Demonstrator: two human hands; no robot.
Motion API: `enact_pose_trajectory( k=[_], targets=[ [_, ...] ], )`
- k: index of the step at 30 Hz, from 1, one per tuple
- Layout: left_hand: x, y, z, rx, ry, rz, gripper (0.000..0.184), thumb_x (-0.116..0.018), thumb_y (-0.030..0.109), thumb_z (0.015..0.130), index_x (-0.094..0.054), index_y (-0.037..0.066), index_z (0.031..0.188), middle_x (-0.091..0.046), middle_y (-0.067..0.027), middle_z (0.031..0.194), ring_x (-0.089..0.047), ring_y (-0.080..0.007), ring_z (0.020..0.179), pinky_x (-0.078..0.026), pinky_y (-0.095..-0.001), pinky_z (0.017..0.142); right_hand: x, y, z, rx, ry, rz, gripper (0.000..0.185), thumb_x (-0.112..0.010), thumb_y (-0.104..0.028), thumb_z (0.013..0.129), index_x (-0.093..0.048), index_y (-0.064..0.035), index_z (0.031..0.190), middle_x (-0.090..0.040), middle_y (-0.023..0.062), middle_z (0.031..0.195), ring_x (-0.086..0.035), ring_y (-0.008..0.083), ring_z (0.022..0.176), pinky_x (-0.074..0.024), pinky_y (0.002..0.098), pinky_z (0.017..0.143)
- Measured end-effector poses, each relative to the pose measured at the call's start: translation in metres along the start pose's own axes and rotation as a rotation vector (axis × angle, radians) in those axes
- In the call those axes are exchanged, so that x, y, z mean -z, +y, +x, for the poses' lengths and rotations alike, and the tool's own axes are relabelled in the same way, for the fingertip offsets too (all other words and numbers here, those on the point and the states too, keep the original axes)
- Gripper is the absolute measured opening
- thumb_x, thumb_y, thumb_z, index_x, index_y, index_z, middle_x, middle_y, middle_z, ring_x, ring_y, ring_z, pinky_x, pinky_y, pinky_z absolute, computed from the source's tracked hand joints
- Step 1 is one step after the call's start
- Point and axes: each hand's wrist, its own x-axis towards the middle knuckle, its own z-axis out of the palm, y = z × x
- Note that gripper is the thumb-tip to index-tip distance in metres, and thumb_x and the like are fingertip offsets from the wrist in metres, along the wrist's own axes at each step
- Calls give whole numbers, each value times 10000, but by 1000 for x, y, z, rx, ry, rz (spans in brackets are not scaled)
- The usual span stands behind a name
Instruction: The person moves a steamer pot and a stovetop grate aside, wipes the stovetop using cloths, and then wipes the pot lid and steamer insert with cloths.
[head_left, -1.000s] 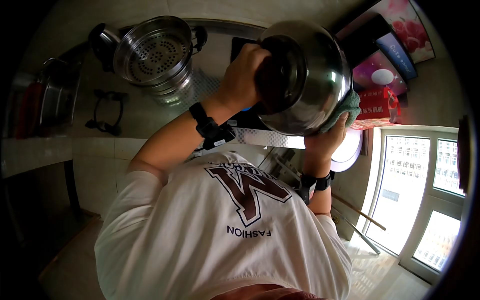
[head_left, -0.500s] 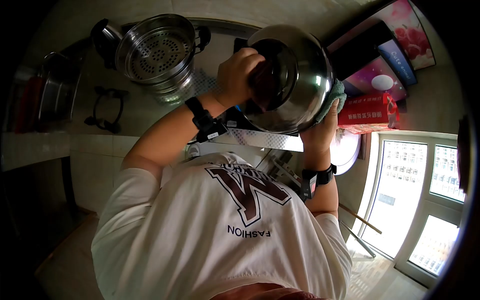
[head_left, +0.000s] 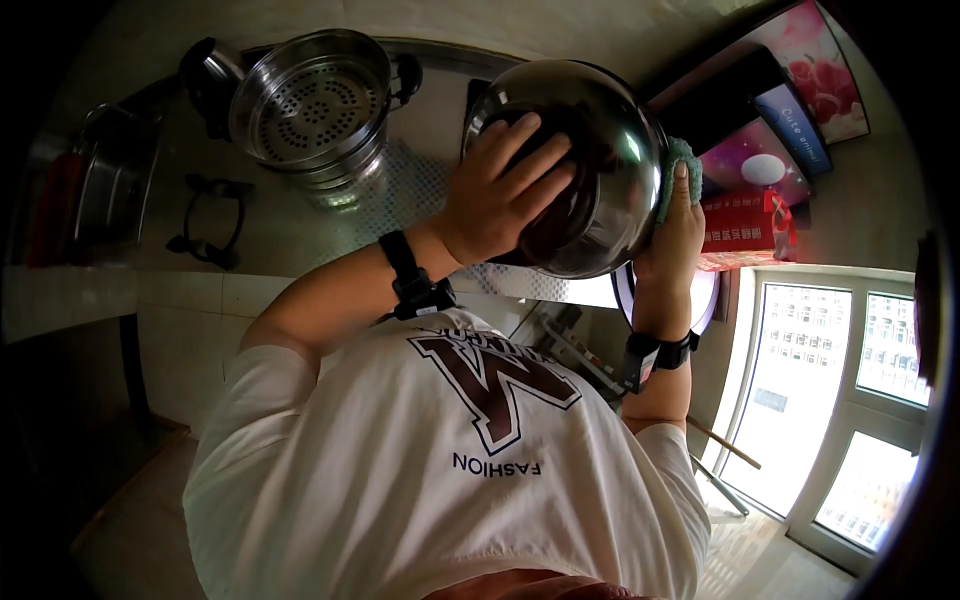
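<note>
A large, rounded, mirror-like steel vessel, shaped like a basin or a domed lid, is held up over the counter. My left hand lies on its surface with the fingers spread. At the vessel's right edge, my right hand presses a green cloth against the rim, with the thumb over the cloth. The rest of that hand's fingers are hidden behind the vessel. Dark reflections cover the steel near the left fingers. Each wrist wears a black strap with a small device.
A steel steamer pot with a perforated tray stands on the counter at left, near a black ring-shaped stove rack. A sink lies at far left. Right of the vessel are a red box and colourful boxes. A glazed door stands at right.
My left hand has gone from curled fingers to spread fingers on the steel. The vessel has turned, and my right hand with the cloth has shifted slightly right and up along the rim.
</note>
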Motion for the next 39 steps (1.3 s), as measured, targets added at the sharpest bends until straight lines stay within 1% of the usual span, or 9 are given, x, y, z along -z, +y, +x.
enact_pose_trajectory(
  k=[8,13,16,19,22,25,32,36,39],
  targets=[
    [-20,-2,51,29,-12,-270,608,-698,290,830,-542,107,1389,-482,-161,1512,-411,-394,1428,-313,-582,1155,8,43,-16,172,-180,-199,390,-543,-245,1077,-549,30,1353,-645,106,1278,-639,198,1133,-523,334,986],
    [-32,-77,51,598,-168,-803,626,-770,274,784,-557,46,1327,-575,-189,1361,-528,-374,1307,-459,-435,1057,15,33,-31,225,-213,80,400,-547,-282,1073,-566,17,1337,-667,122,1252,-669,219,1092,-564,347,917],
    [-22,-69,53,356,-589,-39,666,-793,253,805,-521,16,1364,-570,-216,1361,-537,-389,1292,-484,-431,1027,22,40,-27,267,-141,-47,380,-554,-262,1070,-570,12,1333,-680,104,1226,-676,217,1067,-570,337,871],
    [-34,-48,35,156,87,-396,594,-764,264,846,-554,30,1350,-571,-218,1344,-525,-376,1300,-429,-470,1096,38,51,-18,202,-208,-171,364,-560,-234,1067,-571,19,1329,-686,85,1190,-662,197,1065,-550,318,888],
    [-15,-5,53,-215,-168,-248,635,-739,286,867,-517,69,1421,-530,-135,1467,-494,-378,1344,-385,-525,1137,38,50,-21,153,-235,-364,350,-562,-202,1065,-567,30,1327,-676,82,1167,-637,175,1068,-528,319,920],
    [-7,-22,61,-114,-168,-299,618,-732,351,882,-545,82,1406,-551,-111,1456,-487,-329,1381,-390,-491,1154,30,44,-26,271,-212,-225,303,-627,-244,1038,-638,2,1214,-668,30,1089,-591,108,948,-478,252,845],
    [-20,-69,42,488,-44,-911,661,-701,237,939,-414,55,1505,-539,-182,1441,-536,-317,1325,-431,-401,1121,27,-11,-26,150,-424,526,609,-427,-472,1076,-406,-64,1527,-491,159,1519,-498,308,1384,-424,493,1151],
    [-44,0,8,590,142,-1137,754,-674,239,955,-274,-6,1545,-388,-242,1535,-435,-389,1398,-359,-489,1168,-5,-21,-19,295,-35,388,681,-509,-561,1024,-443,-91,1512,-490,142,1519,-511,331,1354,-385,533,1174],
    [-35,44,10,476,-24,-433,766,-665,259,947,-259,-7,1540,-345,-245,1548,-389,-438,1414,-284,-586,1179,-19,-7,-12,313,-23,391,620,-507,-559,1026,-482,-149,1491,-558,79,1429,-537,267,1288,-440,480,1108]
  ],
)
